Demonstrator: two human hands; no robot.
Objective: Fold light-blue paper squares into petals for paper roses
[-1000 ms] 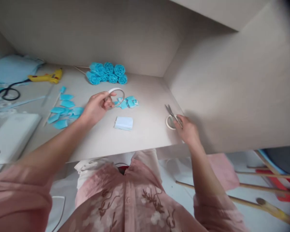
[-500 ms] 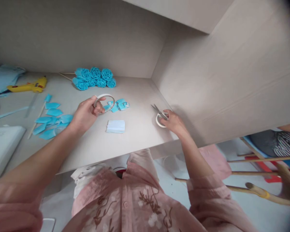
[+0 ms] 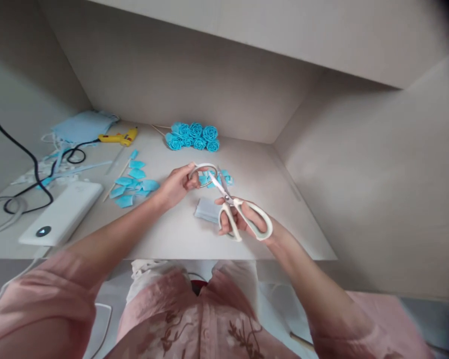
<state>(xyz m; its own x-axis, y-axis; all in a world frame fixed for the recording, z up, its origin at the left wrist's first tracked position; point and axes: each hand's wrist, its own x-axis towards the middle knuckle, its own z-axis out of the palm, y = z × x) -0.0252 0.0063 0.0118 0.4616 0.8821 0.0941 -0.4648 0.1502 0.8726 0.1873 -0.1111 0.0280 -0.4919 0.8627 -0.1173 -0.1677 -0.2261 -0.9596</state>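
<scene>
- Your left hand (image 3: 177, 188) has its grip pinched on the near-left edge of a narrow white tape roll (image 3: 206, 165), which is up above the surface (image 3: 260, 172).
- Right hand (image 3: 243, 219): your grip's curled round white-handled scissors (image 3: 228, 199), fingers through the loops. Blades are spread, tips at the roll; can't tell if they touch.
- Under the scissors there's a folded pale sheet (image 3: 206, 210), with blue scraps (image 3: 227, 178) just behind the roll.
- Blue roses (image 3: 195, 130) are stacked near the back panel (image 3: 190, 85).
- Left side of your surface is busier: loose blue petals (image 3: 136, 173), yellow glue gun (image 3: 116, 138), white power bank (image 3: 65, 212), tangled cables.
- Beige panels box you in behind and right, another overhead.
</scene>
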